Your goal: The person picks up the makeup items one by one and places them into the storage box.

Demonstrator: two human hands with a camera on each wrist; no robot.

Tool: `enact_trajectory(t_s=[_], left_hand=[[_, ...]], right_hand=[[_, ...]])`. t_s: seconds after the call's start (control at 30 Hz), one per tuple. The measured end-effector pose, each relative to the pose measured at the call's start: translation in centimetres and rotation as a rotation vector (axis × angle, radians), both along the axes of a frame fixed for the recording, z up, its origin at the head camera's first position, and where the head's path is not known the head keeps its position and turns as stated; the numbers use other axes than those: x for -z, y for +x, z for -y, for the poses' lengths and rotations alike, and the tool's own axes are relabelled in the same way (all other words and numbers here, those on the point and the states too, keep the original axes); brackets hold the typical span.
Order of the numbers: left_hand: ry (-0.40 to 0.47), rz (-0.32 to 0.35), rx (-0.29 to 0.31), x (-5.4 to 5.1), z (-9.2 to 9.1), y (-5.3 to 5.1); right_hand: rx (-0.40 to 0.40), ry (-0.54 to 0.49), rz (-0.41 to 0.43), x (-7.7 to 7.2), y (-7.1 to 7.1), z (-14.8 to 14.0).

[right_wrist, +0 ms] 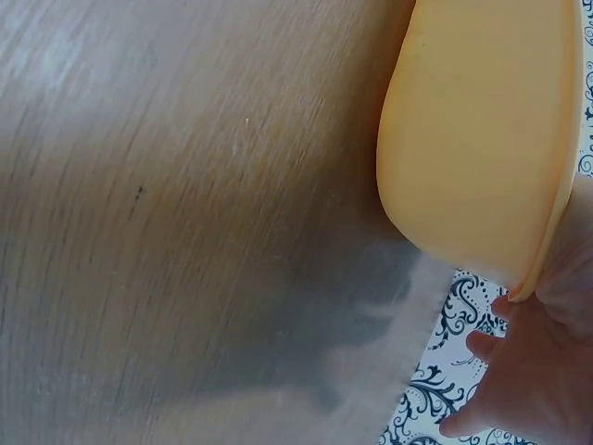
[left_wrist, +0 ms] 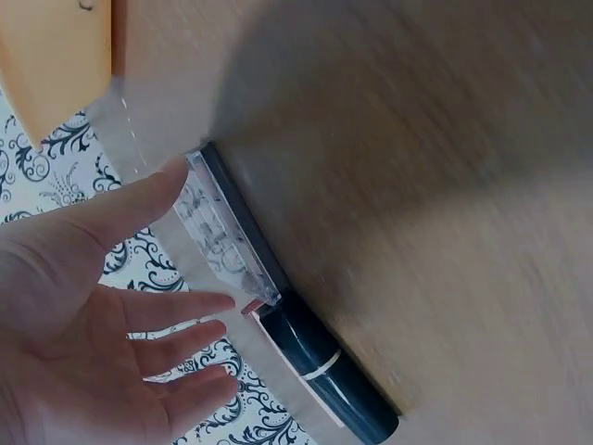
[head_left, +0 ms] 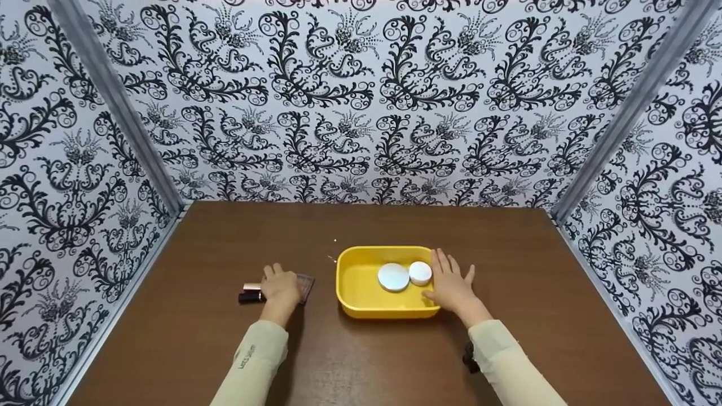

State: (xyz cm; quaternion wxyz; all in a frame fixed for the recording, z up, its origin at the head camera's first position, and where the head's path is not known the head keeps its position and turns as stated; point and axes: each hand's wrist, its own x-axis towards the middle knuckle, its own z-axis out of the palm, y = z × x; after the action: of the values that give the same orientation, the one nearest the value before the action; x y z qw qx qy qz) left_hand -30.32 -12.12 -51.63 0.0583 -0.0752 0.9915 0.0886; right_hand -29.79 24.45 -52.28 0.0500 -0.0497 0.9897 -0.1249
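My left hand (head_left: 280, 286) reaches over a flat makeup palette (head_left: 304, 286) with a clear lid. In the left wrist view its thumb touches one end of the palette (left_wrist: 227, 222), while the other fingers extend towards the opposite end. Beside that hand lie a black lipstick tube (head_left: 250, 297) and a pinkish tube (head_left: 251, 286). My right hand (head_left: 453, 288) rests on the right rim of a yellow basin (head_left: 352, 309), fingers spread and thumb over the inside. Within the basin sit a larger white round container (head_left: 393, 277) and a smaller one (head_left: 420, 273).
A brown wooden table (head_left: 372, 361) carries everything. Patterned black-and-white walls (head_left: 350, 101) enclose its back and sides. Something dark (head_left: 470, 358) shows beside the right sleeve; its kind is unclear. Small shiny specks (head_left: 333, 259) lie left of the basin.
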Motion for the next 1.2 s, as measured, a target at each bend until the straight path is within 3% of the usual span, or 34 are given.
enact_trajectory(t_s=[0.23, 0.47, 0.7, 0.97, 1.2], left_hand=[[0.03, 0.042, -0.02, 0.0, 0.2, -0.5], [0.157, -0.045, -0.117, -0.3, -0.3, -1.1], [0.083, -0.072, -0.046, 0.0, -0.9, -0.6], [0.17, -0.068, -0.045, 0.2, -1.4, 0.0], [0.263, -0.148, -0.031, 1.0, -1.1, 0.0]], right_hand=[[-0.002, 0.002, -0.002, -0.4, 0.0, -0.2], [0.001, 0.003, 0.003, -0.5, -0.6, -0.2], [0.005, 0.001, 0.011, -0.2, -0.5, 0.0], [0.012, -0.002, 0.022, 0.2, -0.4, -0.2], [0.019, -0.002, 0.005, 0.6, -0.2, -0.1]])
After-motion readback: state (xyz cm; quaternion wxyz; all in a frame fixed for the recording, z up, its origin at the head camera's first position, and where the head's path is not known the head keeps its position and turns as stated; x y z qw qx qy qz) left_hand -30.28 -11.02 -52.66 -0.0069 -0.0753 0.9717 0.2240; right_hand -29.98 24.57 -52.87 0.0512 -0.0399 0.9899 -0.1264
